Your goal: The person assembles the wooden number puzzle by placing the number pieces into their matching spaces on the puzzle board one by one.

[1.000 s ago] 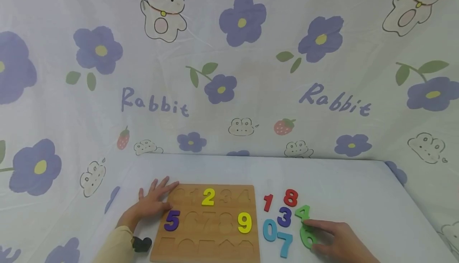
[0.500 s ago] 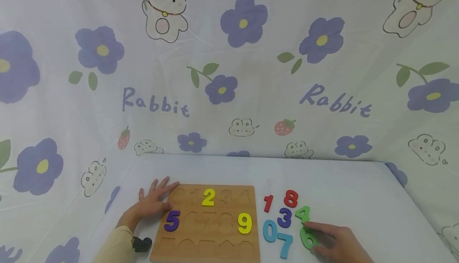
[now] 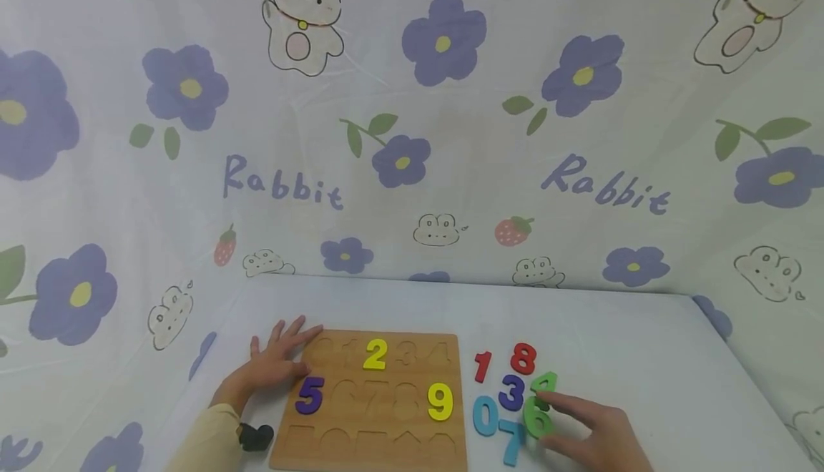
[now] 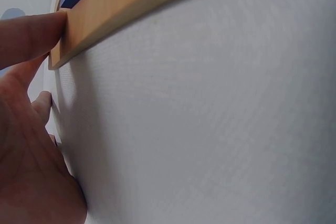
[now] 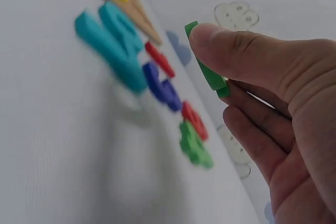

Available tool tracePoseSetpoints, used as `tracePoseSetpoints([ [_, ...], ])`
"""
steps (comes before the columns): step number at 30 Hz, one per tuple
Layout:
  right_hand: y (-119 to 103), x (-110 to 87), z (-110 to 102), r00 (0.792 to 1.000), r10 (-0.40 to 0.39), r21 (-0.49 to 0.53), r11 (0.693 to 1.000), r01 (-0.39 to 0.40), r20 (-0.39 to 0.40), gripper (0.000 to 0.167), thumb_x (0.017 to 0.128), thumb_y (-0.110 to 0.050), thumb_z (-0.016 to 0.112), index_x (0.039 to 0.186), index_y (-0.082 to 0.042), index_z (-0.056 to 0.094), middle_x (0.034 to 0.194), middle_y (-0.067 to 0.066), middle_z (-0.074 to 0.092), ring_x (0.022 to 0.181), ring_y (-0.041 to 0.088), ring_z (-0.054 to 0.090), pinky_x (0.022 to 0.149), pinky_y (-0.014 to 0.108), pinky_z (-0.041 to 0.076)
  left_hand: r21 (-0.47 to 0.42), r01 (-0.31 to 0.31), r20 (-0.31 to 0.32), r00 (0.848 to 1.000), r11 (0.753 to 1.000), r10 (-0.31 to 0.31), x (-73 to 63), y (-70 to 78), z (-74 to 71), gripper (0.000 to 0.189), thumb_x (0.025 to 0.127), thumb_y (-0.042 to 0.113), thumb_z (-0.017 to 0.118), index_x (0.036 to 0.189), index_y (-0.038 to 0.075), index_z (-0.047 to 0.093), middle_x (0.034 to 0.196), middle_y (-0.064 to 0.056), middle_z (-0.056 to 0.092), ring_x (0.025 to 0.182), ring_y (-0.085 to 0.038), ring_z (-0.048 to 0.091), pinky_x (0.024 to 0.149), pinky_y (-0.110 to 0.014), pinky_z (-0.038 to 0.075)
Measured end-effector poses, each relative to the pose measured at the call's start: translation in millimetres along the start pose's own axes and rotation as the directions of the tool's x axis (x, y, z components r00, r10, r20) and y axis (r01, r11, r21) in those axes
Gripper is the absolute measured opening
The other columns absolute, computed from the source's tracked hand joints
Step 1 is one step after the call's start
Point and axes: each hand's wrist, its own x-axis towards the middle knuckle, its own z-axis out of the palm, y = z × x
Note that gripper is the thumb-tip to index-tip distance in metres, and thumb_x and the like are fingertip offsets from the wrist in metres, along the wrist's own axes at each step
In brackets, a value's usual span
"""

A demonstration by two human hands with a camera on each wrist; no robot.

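Note:
My right hand (image 3: 599, 433) pinches a green number 6 (image 3: 537, 418) between thumb and fingers. In the right wrist view the piece (image 5: 209, 72) is seen edge-on, raised off the table. A green 4 (image 3: 544, 382) lies just behind it, partly covered by a finger. My left hand (image 3: 273, 361) lies with spread fingers at the left edge of a wooden number board (image 3: 412, 374); the thumb touches that edge in the left wrist view. Set on the board are a yellow 2 (image 3: 375, 355), a purple 5 (image 3: 310, 395) and a yellow 9 (image 3: 440, 401).
Between board and right hand lie a red 1 (image 3: 483, 366), red 8 (image 3: 524, 359), purple 3 (image 3: 511, 392), blue 0 (image 3: 486, 415) and blue 7 (image 3: 512, 441). A small black object (image 3: 256, 437) sits by the left wrist. A printed curtain (image 3: 476, 114) hangs behind the white table (image 3: 656, 357).
My right hand has picked up the green 6 from the table and moved it slightly left, beside the blue 7. My left hand has stayed at the board.

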Motion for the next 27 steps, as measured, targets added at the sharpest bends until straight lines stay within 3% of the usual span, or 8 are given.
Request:
tracePoseSetpoints([
  [5,-31.7,6.0,8.8,0.991,-0.114,-0.008,0.993,0.114,-0.064,0.061,0.082,-0.031,0.098,0.139,-0.022,0.077,0.132,-0.002,0.081,0.126,0.03,0.075,0.103,0.055,0.064,0.017,0.001,-0.006,1.0,1.0,-0.001,2.1,-0.5,0.0,0.079,0.093,0.028,0.073,0.167,0.027,0.047,0.184,-0.021,0.014,0.165,-0.06,-0.009,0.119,-0.088,-0.019],
  [11,-72.2,20.1,22.5,0.977,-0.181,0.021,0.983,0.184,-0.11,0.055,0.084,-0.028,0.097,0.136,-0.029,0.078,0.129,-0.009,0.081,0.128,0.025,0.075,0.105,0.053,0.063,0.013,-0.011,-0.011,1.0,1.0,0.011,1.8,-0.9,-0.4,0.079,0.092,0.028,0.074,0.167,0.027,0.048,0.183,-0.021,0.015,0.166,-0.06,-0.008,0.119,-0.088,-0.019],
  [18,-110.8,38.8,47.0,0.972,-0.211,0.086,0.972,0.22,-0.103,0.051,0.083,-0.032,0.097,0.131,-0.033,0.08,0.123,-0.012,0.082,0.125,0.022,0.075,0.103,0.054,0.064,-0.015,-0.037,-0.027,0.999,0.999,0.037,4.8,-12.2,4.5,0.078,0.092,0.031,0.073,0.167,0.03,0.048,0.184,-0.02,0.015,0.166,-0.059,-0.009,0.119,-0.086,-0.022],
  [27,-150.4,57.6,79.7,0.923,-0.382,0.187,0.905,0.382,-0.034,0.047,0.087,-0.034,0.094,0.131,-0.032,0.08,0.129,-0.013,0.081,0.126,0.023,0.075,0.111,0.06,0.058,-0.059,-0.092,-0.053,0.995,0.994,0.089,4.3,-15.9,5.2,0.077,0.091,0.036,0.075,0.164,0.036,0.052,0.183,-0.022,0.016,0.164,-0.062,-0.01,0.116,-0.087,-0.025],
])
